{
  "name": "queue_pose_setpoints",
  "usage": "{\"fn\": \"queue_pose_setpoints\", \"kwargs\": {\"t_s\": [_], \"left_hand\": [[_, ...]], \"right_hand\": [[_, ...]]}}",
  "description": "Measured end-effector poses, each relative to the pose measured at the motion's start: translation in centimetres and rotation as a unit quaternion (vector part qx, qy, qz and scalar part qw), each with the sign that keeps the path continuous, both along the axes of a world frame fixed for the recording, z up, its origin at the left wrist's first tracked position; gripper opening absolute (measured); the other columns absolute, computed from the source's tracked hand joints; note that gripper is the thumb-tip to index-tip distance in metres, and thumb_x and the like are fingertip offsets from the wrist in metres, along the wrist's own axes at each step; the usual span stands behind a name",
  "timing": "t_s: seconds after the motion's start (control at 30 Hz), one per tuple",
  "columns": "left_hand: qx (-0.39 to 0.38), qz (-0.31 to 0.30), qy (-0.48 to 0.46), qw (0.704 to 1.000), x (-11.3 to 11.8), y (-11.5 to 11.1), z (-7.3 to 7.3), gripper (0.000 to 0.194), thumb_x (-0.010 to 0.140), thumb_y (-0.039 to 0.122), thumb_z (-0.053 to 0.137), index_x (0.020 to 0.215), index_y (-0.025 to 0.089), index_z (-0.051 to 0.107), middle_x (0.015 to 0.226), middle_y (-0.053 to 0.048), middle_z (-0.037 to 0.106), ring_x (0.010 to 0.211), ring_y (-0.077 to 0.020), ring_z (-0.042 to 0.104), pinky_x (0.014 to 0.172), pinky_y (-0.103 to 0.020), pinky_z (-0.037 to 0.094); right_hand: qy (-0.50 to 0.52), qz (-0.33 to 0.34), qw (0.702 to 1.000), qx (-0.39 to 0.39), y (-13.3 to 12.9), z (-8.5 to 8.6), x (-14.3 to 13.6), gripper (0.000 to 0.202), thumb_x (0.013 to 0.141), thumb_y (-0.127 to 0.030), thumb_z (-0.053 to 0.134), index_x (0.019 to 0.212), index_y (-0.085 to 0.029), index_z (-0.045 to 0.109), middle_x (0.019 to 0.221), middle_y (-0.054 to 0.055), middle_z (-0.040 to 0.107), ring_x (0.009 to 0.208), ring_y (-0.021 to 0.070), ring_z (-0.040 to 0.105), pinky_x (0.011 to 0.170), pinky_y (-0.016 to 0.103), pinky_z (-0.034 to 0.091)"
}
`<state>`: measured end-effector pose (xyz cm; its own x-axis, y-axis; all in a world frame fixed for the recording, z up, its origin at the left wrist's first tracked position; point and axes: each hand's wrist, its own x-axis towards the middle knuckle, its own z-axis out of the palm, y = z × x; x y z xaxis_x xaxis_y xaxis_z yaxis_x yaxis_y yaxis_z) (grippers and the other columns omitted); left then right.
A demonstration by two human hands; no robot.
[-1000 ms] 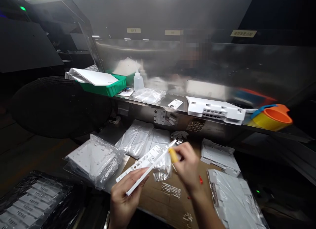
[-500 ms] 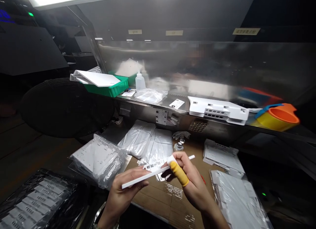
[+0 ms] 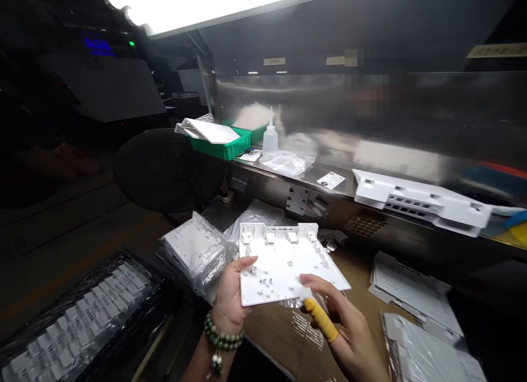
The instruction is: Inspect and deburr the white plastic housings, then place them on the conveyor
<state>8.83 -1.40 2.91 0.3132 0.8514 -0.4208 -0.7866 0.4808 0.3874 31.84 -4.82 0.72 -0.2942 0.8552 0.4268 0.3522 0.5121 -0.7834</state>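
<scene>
Presently, one white moulded panel (image 3: 284,264) is raised above the counter (image 3: 352,272), ribbed and clipped inner face toward the wearer, notched edge farthest away. Left hand (image 3: 231,294): gripping the panel at its near left side, thumb over the inner face; beaded bracelet (image 3: 223,333) at the wrist. Right hand (image 3: 348,321): at the panel's near right part, fingers bent, yellow cover (image 3: 321,320) on the thumb. Something pale shows between thumb and fingers; cannot tell whether this hand grasps it or only touches the panel.

Surroundings: left of the panel, a plastic-wrapped stack of white parts (image 3: 192,245). On the counter at right, an unwrapped white part (image 3: 414,291), with bagged parts (image 3: 432,349) nearer the wearer. Lower left, a row of labelled white pieces (image 3: 82,321) in black plastic.

Shelf (image 3: 349,184) behind, left to right: green bin (image 3: 224,150) with white panels lying across it, upright nozzle bottle (image 3: 270,139), clear bag (image 3: 286,162), printed card (image 3: 331,180), slotted white housing (image 3: 424,203).
</scene>
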Motion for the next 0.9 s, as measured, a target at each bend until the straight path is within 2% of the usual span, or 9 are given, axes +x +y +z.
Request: {"fn": "queue_pose_setpoints", "kwargs": {"t_s": [0.1, 0.27, 0.37, 0.5, 0.63, 0.7, 0.77, 0.9], "left_hand": [[0.006, 0.045, -0.001, 0.999, 1.3, -0.2, 0.2, 0.066, 0.086, 0.020, 0.059, 0.149, 0.005, 0.046, 0.128, -0.022, 0.073, 0.116, -0.0415, 0.070, 0.105, -0.063, 0.051], [0.055, 0.188, 0.057, 0.979, 3.6, -1.0, 1.4, 0.075, 0.089, 0.014, 0.064, 0.156, 0.034, 0.037, 0.136, -0.008, 0.071, 0.115, -0.0310, 0.073, 0.107, -0.054, 0.053], [0.065, 0.202, 0.058, 0.975, 3.6, -1.1, 1.7, 0.076, 0.091, 0.014, 0.063, 0.155, 0.042, 0.034, 0.136, -0.005, 0.071, 0.117, -0.0288, 0.071, 0.106, -0.053, 0.054], [0.069, 0.209, 0.059, 0.974, 3.3, -1.1, 1.8, 0.073, 0.093, 0.012, 0.061, 0.153, 0.045, 0.035, 0.137, -0.004, 0.069, 0.121, -0.0287, 0.069, 0.107, -0.055, 0.053], [0.070, 0.213, 0.067, 0.972, 3.5, -1.3, 1.7, 0.075, 0.092, 0.015, 0.064, 0.154, 0.046, 0.036, 0.140, -0.004, 0.068, 0.125, -0.0295, 0.067, 0.109, -0.054, 0.051], [0.068, 0.212, 0.067, 0.973, 3.3, -1.3, 1.5, 0.076, 0.092, 0.015, 0.064, 0.155, 0.045, 0.035, 0.141, -0.004, 0.068, 0.126, -0.0300, 0.066, 0.111, -0.055, 0.050], [0.059, 0.209, 0.053, 0.975, 2.8, -1.3, 1.1, 0.077, 0.092, 0.014, 0.063, 0.156, 0.044, 0.033, 0.140, -0.005, 0.069, 0.126, -0.0312, 0.066, 0.112, -0.058, 0.048], [0.062, 0.183, -0.013, 0.981, 0.6, -1.2, 0.2, 0.077, 0.093, 0.014, 0.056, 0.161, 0.033, 0.027, 0.138, -0.011, 0.069, 0.128, -0.0347, 0.064, 0.115, -0.060, 0.043]], "right_hand": [[-0.018, -0.014, 0.999, 0.047, -1.0, 1.5, -1.9, 0.029, 0.095, -0.014, 0.059, 0.120, -0.028, 0.065, 0.116, 0.009, 0.070, 0.100, 0.0203, 0.074, 0.074, 0.025, 0.062], [-0.030, 0.034, 0.994, 0.104, -2.1, 2.4, -5.9, 0.022, 0.093, -0.013, 0.063, 0.113, -0.022, 0.067, 0.098, 0.007, 0.067, 0.065, 0.0120, 0.066, 0.057, 0.022, 0.055], [-0.056, 0.033, 0.994, 0.091, -2.0, 2.3, -5.9, 0.018, 0.093, -0.013, 0.061, 0.108, -0.021, 0.067, 0.094, 0.006, 0.066, 0.061, 0.0106, 0.063, 0.054, 0.021, 0.052], [-0.020, 0.002, 0.997, 0.075, -2.2, 2.3, -5.6, 0.016, 0.095, -0.013, 0.061, 0.106, -0.022, 0.067, 0.093, 0.006, 0.065, 0.064, 0.0108, 0.065, 0.056, 0.020, 0.053], [-0.014, 0.020, 0.996, 0.084, -2.5, 2.0, -6.5, 0.020, 0.094, -0.013, 0.061, 0.112, -0.021, 0.067, 0.097, 0.007, 0.066, 0.068, 0.0120, 0.067, 0.059, 0.021, 0.055], [-0.030, 0.008, 0.996, 0.079, -2.2, 1.7, -5.8, 0.018, 0.095, -0.014, 0.061, 0.110, -0.021, 0.069, 0.097, 0.006, 0.067, 0.067, 0.0116, 0.067, 0.059, 0.021, 0.055], [-0.026, -0.037, 0.997, 0.067, -1.5, 1.3, -3.6, 0.017, 0.095, -0.015, 0.061, 0.107, -0.022, 0.071, 0.099, 0.006, 0.066, 0.072, 0.0126, 0.067, 0.062, 0.021, 0.055], [-0.014, -0.202, 0.977, 0.068, 0.0, 0.7, 2.4, 0.020, 0.091, -0.014, 0.064, 0.104, -0.027, 0.074, 0.103, 0.005, 0.066, 0.084, 0.0155, 0.066, 0.064, 0.022, 0.053]]}}
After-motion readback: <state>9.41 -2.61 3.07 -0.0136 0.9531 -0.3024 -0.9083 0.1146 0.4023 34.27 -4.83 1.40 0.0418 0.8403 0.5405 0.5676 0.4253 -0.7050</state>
